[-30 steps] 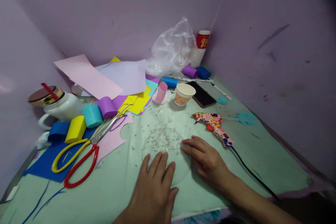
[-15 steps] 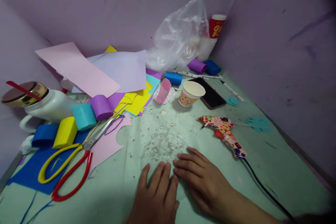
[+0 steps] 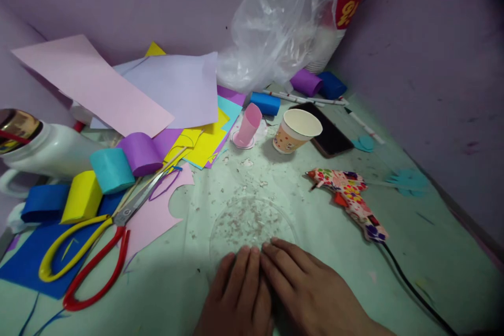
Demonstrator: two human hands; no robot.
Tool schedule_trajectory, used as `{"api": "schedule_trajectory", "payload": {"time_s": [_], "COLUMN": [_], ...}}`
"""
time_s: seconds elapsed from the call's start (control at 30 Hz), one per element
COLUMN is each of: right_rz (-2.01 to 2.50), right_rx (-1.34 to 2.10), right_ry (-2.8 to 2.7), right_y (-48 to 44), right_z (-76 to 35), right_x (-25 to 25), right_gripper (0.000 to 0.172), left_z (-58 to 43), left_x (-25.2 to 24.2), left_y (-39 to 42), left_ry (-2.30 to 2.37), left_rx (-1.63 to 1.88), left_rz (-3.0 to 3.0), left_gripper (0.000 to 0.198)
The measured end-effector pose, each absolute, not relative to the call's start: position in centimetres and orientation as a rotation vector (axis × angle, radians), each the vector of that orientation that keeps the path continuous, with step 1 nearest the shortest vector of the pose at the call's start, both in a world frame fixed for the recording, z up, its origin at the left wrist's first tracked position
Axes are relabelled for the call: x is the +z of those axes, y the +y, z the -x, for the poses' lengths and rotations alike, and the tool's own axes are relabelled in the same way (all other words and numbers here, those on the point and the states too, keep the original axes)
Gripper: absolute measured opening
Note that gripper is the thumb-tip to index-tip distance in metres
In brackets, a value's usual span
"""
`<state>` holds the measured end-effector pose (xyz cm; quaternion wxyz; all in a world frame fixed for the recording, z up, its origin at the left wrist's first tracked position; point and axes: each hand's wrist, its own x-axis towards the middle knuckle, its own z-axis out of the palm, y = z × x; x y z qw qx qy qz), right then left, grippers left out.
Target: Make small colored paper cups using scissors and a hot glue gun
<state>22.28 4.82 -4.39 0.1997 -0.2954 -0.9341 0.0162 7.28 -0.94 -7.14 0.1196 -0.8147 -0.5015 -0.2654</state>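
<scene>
A clear round disc lies flat at the front middle of the table, with greyish specks showing on or through it. My left hand rests palm down over its near edge, fingers stretched forward. Beside it, my right hand also lies flat, its fingertips touching or almost touching the left hand's. Neither hand grips anything. Beyond the disc stand a pink paper tube on a small round base and a patterned paper cup. To the right lies a floral glue gun.
Scissors with yellow and red handles lie left, near blue, yellow, turquoise and purple paper rolls. Behind are paper sheets, a white mug and a plastic bag. A phone lies behind the cup; the black cord runs right.
The view has moved closer and tilted down slightly. My right hand has drawn back toward me and lies closer against the left. The disc and the other things stay in place.
</scene>
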Motion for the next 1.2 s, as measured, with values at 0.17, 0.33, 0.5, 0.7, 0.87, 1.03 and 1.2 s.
{"api": "schedule_trajectory", "payload": {"time_s": [0.17, 0.33, 0.5, 0.7, 0.87, 1.03, 1.2], "right_rz": [0.849, 0.839, 0.833, 0.934, 1.389, 1.709, 1.912], "right_rx": [0.036, 0.029, 0.064, 0.525, 0.463, 0.696, 0.899], "right_ry": [-2.589, -2.593, -2.579, -2.424, -2.358, -2.413, -2.324], "right_y": [4.9, 4.9, 4.9, 6.8, 8.6, 8.4, 8.7], "right_z": [-22.0, -21.9, -22.0, -23.3, -24.4, -24.1, -23.6], "right_x": [-3.9, -3.9, -4.0, -2.3, -2.6, -2.8, -2.3], "right_gripper": [0.05, 0.055, 0.044, 0.027, 0.028, 0.024, 0.022], "left_z": [-7.4, -7.4, -7.4, -6.1, -3.6, -2.8, -3.8], "left_x": [-7.0, -7.0, -7.2, -6.3, -5.2, -4.7, -4.8], "left_y": [-0.8, -0.8, -0.7, -0.8, -1.0, -0.5, -0.1], "left_ry": [-1.473, -1.477, -1.488, -1.489, -1.744, -1.975, -2.285], "left_rx": [-0.763, -0.765, -0.802, -0.728, -0.579, -0.241, -0.265], "left_rz": [2.379, 2.372, 2.373, 2.437, 2.258, 2.053, 2.014], "left_gripper": [0.03, 0.031, 0.031, 0.039, 0.035, 0.034, 0.029]}}
